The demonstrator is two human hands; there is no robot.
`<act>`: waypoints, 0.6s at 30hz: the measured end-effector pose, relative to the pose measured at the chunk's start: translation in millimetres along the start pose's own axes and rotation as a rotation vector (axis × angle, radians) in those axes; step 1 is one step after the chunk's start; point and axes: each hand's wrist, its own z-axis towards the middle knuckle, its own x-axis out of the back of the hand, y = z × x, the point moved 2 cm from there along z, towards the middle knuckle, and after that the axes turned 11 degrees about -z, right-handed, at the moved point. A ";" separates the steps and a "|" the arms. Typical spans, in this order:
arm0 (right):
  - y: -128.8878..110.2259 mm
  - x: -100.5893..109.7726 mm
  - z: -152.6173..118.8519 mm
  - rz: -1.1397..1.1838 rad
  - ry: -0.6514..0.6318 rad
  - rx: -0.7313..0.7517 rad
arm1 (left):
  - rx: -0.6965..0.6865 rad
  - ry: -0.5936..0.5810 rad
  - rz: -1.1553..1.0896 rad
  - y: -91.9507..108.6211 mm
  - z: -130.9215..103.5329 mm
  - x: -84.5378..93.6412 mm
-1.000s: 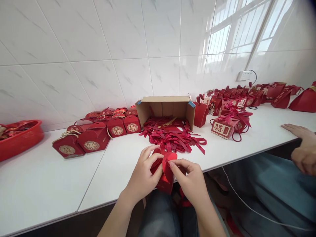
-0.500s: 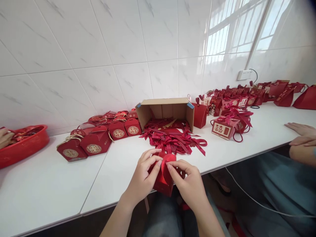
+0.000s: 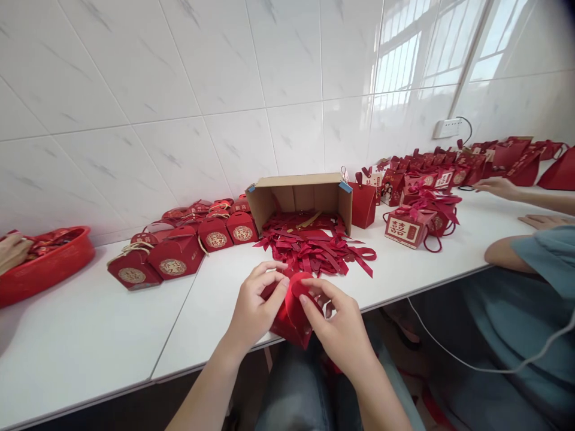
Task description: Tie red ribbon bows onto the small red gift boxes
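Note:
Between my two hands, at the table's front edge, is a red paper gift box (image 3: 294,320) with its curved top flaps raised. My left hand (image 3: 260,299) grips the box's left side near the top, thumb and fingers closed on the card. With a pinch, my right hand (image 3: 335,308) holds the rounded flap on the right. Parts of the box are hidden behind my fingers. Just beyond it lies a heap of dark red ribbons (image 3: 314,251), spilling out of a cardboard box (image 3: 300,181) that lies on its side.
Several finished-looking red boxes (image 3: 173,263) stand at the left, near a red plastic basin (image 3: 58,261) with another person's hand at it. More boxes and bags (image 3: 408,227) line the right side. A co-worker's hand (image 3: 498,187) reaches over the white table (image 3: 215,305).
The held box has tilted and shifted slightly left, and its flaps sit closer together. At the right, the co-worker's hand has reached forward toward the black ring by the bags.

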 end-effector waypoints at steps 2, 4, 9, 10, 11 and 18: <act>0.6 1.9 1.2 -0.027 -0.020 0.006 | -0.021 0.012 -0.009 2.4 1.6 2.1; 0.9 3.1 3.1 -0.050 -0.040 0.025 | -0.037 0.018 -0.005 4.4 3.7 3.8; -5.2 2.1 10.9 -0.122 0.018 0.134 | -0.104 0.074 -0.003 19.1 9.5 7.8; -8.0 1.1 13.3 -0.113 0.024 0.168 | -0.130 0.082 -0.007 24.4 10.1 8.7; -11.1 0.0 15.9 -0.087 0.022 0.199 | -0.158 0.087 -0.011 29.9 10.3 9.8; -36.8 19.5 27.3 0.202 0.079 0.243 | -0.196 0.063 0.215 29.9 -7.2 22.9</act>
